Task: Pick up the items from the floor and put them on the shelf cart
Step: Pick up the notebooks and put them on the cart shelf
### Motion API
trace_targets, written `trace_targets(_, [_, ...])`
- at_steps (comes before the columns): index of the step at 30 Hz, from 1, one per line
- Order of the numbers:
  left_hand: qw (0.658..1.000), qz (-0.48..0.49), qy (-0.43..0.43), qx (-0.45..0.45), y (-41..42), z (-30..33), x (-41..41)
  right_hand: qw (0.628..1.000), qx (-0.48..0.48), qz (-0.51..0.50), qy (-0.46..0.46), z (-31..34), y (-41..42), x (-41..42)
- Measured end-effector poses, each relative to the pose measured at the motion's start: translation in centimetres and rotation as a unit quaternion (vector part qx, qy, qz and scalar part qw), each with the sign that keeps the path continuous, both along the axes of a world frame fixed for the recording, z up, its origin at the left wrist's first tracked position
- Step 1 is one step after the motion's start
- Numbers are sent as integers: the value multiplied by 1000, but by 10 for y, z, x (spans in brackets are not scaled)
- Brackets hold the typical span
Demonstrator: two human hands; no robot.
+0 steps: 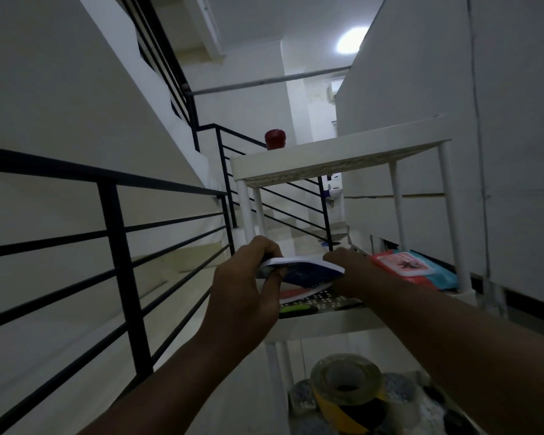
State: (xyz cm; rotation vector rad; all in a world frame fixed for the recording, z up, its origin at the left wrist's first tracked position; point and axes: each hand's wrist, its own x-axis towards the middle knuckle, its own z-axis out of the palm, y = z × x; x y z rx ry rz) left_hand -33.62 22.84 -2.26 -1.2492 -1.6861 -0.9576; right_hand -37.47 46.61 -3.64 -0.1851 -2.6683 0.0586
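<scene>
Both hands hold one flat blue-and-white packet [305, 267] over the middle shelf of the white shelf cart [336, 155]. The left hand [248, 284] grips the packet's left end, fingers curled over the top edge and thumb underneath, so it is pinched tight rather than resting loose. The right hand [349, 271] grasps the packet's right end; its fingers curl round the edge, though the fingertips are hidden behind the packet. The packet lies nearly level, just above a red-and-white flat item [299, 293] on the perforated shelf surface; whether they touch cannot be told. Near the front edge of that shelf sits a dark object with a green patch [299, 308]. To the right, farther back on the same shelf, lies a red and teal wipes pack [418, 270]. On the lower shelf, near the viewer, stands a roll of yellow-and-black tape [346, 394] among other rolls. On the top shelf, at its far left corner, is a red jar [275, 139]. A black stair railing [113, 221] runs along the left.
</scene>
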Motion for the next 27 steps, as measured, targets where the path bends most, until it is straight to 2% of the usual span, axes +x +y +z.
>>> trace_targets(4, [1000, 3, 3, -3, 1, -1, 2, 994, 27, 18, -101, 13, 0, 7])
trace_targets(6, [1000, 7, 9, -6, 4, 0, 3, 994, 38, 36, -91, 28, 1, 23])
trace_targets(8, [1000, 8, 7, -3, 7, 1, 5, 998, -24, 61, -26, 46, 5, 48])
trace_targets(10, [1000, 9, 2, 3, 12, 1, 9, 982, -138, 123, 35, 65, 2, 81])
trace_targets(12, [1000, 9, -1, 13, 18, 1, 14, 961, -195, 195, 36, 78, -7, 116])
trace_targets(13, [1000, 7, -2, 18, 22, 2, 17, 956, -189, 221, 29, 81, -13, 133])
trace_targets(17, [999, -14, -8, 30, 35, 8, 27, 978, 0, 193, 78, 75, -30, 161])
trace_targets(21, [1000, 12, -18, 11, 40, 8, 22, 976, 38, 148, 153, 67, -34, 151])
trace_targets(25, [991, 106, -63, -44, 35, 3, 4, 971, 141, 108, 157, 57, -34, 114])
trace_targets(27, [988, 130, -41, -66, 29, -2, -1, 965, 195, 87, 150, 50, -34, 90])
